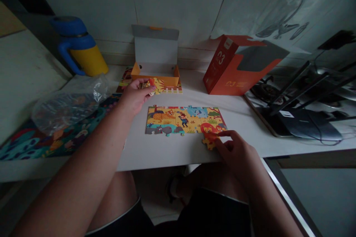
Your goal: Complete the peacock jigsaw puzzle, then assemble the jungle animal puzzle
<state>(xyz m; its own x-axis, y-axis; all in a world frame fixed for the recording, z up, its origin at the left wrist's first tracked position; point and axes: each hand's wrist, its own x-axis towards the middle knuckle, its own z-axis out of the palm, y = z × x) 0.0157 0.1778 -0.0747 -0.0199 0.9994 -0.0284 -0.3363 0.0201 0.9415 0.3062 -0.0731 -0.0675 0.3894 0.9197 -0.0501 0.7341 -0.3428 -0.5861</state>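
Note:
A partly built animal jigsaw [185, 120] lies flat on the white table [172, 152]. My right hand [236, 152] pinches a loose puzzle piece [210, 140] at the jigsaw's lower right corner, touching the assembled edge. My left hand [136, 94] reaches to the far left of the jigsaw and grips another puzzle piece [151, 83] with its fingertips, beside a small pile of loose pieces [167, 88] in front of the open orange box tray [155, 76].
An orange puzzle box sleeve [236, 68] stands at the back right. A laptop stand and dark pad [306, 118] fill the right side. A clear plastic bag [69, 103] lies on a colourful mat [55, 140] at left, behind it a blue and yellow flask [80, 52].

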